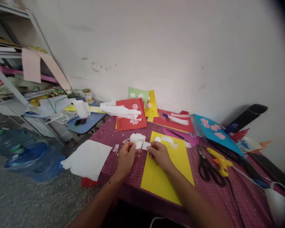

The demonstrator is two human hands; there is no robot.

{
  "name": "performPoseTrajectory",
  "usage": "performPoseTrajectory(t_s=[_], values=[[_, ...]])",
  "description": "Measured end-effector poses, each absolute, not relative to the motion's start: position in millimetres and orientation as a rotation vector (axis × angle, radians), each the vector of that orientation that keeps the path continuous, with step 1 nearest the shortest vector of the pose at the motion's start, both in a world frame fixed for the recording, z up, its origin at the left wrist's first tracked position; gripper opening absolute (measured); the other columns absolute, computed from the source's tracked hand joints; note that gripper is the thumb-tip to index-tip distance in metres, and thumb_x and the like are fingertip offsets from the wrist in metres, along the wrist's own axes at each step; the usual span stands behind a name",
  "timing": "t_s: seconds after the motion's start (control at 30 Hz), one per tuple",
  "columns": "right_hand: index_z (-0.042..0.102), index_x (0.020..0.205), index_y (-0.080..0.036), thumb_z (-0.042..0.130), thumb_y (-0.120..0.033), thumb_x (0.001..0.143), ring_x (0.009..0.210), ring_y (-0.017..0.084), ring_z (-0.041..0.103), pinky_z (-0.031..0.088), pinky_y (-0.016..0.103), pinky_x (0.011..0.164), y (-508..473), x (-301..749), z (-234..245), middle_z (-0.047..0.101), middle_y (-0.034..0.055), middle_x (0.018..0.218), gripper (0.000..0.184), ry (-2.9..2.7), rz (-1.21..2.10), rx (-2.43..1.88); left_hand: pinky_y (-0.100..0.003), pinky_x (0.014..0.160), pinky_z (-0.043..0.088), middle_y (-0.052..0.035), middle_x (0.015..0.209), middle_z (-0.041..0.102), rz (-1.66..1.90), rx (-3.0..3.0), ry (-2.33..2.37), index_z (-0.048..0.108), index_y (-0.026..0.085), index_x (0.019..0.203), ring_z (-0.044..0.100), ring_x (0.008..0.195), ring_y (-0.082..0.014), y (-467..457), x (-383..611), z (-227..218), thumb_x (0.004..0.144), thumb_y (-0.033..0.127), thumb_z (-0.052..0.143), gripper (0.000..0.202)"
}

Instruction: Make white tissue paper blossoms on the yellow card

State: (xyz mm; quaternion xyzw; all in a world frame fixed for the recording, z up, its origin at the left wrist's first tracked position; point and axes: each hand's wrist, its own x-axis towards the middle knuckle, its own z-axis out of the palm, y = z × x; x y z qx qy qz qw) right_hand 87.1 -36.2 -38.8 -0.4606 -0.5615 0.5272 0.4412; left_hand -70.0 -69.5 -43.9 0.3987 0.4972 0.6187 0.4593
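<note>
Just below the frame's centre, a small white tissue piece (142,145) spans sideways between both hands, long axis left to right. The left hand (127,156) pinches its left end, the right hand (159,153) its right end, fingers closed on it. A yellow sheet (166,180) lies under the right hand; scissors (207,167) lie further right.

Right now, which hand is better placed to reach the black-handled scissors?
Probably the right hand: the black-handled scissors lie on its side, past the yellow paper sheet. The left hand is farther, and both pinch small white paper pieces.
</note>
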Motion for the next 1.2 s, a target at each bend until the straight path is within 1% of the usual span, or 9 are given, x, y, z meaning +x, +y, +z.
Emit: performPoseTrajectory(t_s=[0.17,0.3,0.47,0.57,0.7,0.8,0.9,1.03,1.2], values=[[0.055,0.074,-0.018,0.063,-0.039,0.076,0.036,0.008,0.039,0.027,0.020,0.038,-35,90,-42,0.053,-0.0048,0.045,0.022,-1.321,1.343,-1.154,-0.029,0.058,0.054,-0.0020,0.079,0.064,1.573,0.890,1.186,0.054,0.017,0.090,0.065,0.065,-0.0157,-69,-71,-44,0.082,0.038,0.057,0.023],[0.057,0.071,-0.017,0.061,-0.042,0.077,0.035,0.008,0.039,0.027,0.021,0.036,-25,92,-35,0.052,-0.0039,0.043,0.026,-1.318,1.271,-1.194,-0.029,0.058,0.054,-0.0019,0.079,0.063,1.560,0.892,1.163,0.054,0.017,0.090,0.066,0.066,-0.0155,-69,-71,-44,0.082,0.038,0.057,0.023],[0.056,0.066,-0.017,0.060,-0.037,0.075,0.034,0.009,0.040,0.031,0.021,0.035,11,80,-15,0.051,-0.0035,0.043,0.022,-1.395,1.157,-1.251,-0.029,0.059,0.055,-0.0014,0.079,0.063,1.543,0.887,1.149,0.054,0.017,0.090,0.066,0.067,-0.0155,-68,-71,-46,0.082,0.038,0.057,0.023],[0.058,0.066,-0.017,0.056,-0.033,0.076,0.035,0.010,0.043,0.032,0.022,0.035,32,66,-7,0.056,-0.0006,0.047,0.019,-1.494,1.098,-1.324,-0.029,0.060,0.055,-0.0023,0.079,0.064,1.546,0.889,1.152,0.055,0.017,0.090,0.066,0.067,-0.0160,-67,-71,-47,0.081,0.039,0.058,0.024],[0.059,0.062,-0.017,0.062,-0.023,0.068,0.048,0.012,0.050,0.035,0.022,0.044,34,64,-2,0.060,0.0014,0.056,0.009,-1.570,0.964,-1.353,-0.030,0.061,0.055,-0.0026,0.077,0.064,1.537,0.901,1.153,0.055,0.017,0.089,0.066,0.069,-0.0171,-68,-72,-47,0.082,0.039,0.057,0.023],[0.061,0.067,-0.018,0.060,-0.024,0.073,0.063,0.015,0.054,0.039,0.024,0.054,11,72,-3,0.063,0.0024,0.068,0.008,-1.681,0.710,-1.331,-0.031,0.061,0.055,-0.0023,0.080,0.064,1.537,0.908,1.150,0.056,0.018,0.089,0.066,0.070,-0.0171,-68,-72,-48,0.082,0.038,0.056,0.022],[0.063,0.076,-0.019,0.055,-0.027,0.079,0.062,0.015,0.053,0.042,0.026,0.057,-20,76,-13,0.061,0.0011,0.068,0.012,-1.770,0.793,-1.212,-0.030,0.062,0.055,-0.0022,0.082,0.064,1.523,0.955,1.149,0.057,0.018,0.088,0.065,0.069,-0.0161,-68,-71,-47,0.082,0.037,0.056,0.020],[0.064,0.084,-0.019,0.056,-0.026,0.080,0.066,0.015,0.055,0.045,0.026,0.062,-41,71,-30,0.062,0.0010,0.074,0.011,-1.727,0.932,-1.095,-0.027,0.066,0.051,-0.0012,0.077,0.064,1.471,1.149,1.188,0.062,0.018,0.084,0.061,0.068,-0.0141,-71,-70,-42,0.081,0.034,0.057,0.018],[0.062,0.087,-0.019,0.058,-0.023,0.077,0.066,0.014,0.054,0.045,0.026,0.062,-39,73,-38,0.061,0.0002,0.076,0.011,-1.649,1.049,-1.027,-0.028,0.070,0.051,-0.0034,0.085,0.067,1.425,1.204,1.204,0.066,0.018,0.089,0.062,0.076,-0.0167,-74,-67,-39,0.082,0.034,0.054,0.020]])
